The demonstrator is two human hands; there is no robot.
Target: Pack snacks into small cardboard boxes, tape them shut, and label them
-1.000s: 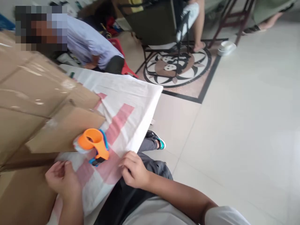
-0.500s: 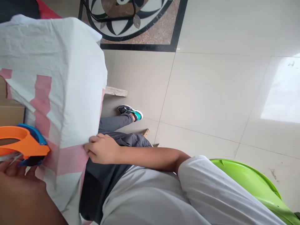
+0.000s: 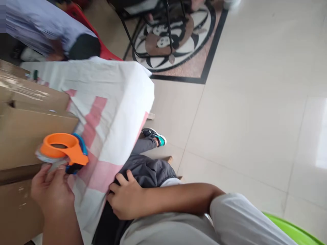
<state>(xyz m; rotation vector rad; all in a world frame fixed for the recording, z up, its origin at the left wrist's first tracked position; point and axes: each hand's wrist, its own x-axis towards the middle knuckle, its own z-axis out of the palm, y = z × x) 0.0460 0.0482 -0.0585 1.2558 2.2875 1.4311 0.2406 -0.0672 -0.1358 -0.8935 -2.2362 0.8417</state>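
Note:
An orange and blue tape dispenser (image 3: 76, 154) with a roll of clear tape is at the left, beside the cardboard boxes. My left hand (image 3: 52, 190) is at its near underside with fingers bent against the tape and handle area; the exact grip is partly hidden. A white cloth with pink bands (image 3: 114, 98) covers the table. My right hand (image 3: 126, 195) lies at the cloth's edge over my lap, its fingers loosely apart and holding nothing I can see.
Cardboard boxes (image 3: 33, 132) with shiny tape stand on the table at the left. Another person in a light shirt (image 3: 48, 20) is beyond the table near a red chair (image 3: 107, 51). A black metal frame (image 3: 153, 56) stands over patterned floor. A green seat (image 3: 291, 228) shows lower right.
My view has swung left, bringing the boxes and another person into sight. My right hand's fingers have loosened and spread from the cloth edge. My left hand stays at the tape dispenser.

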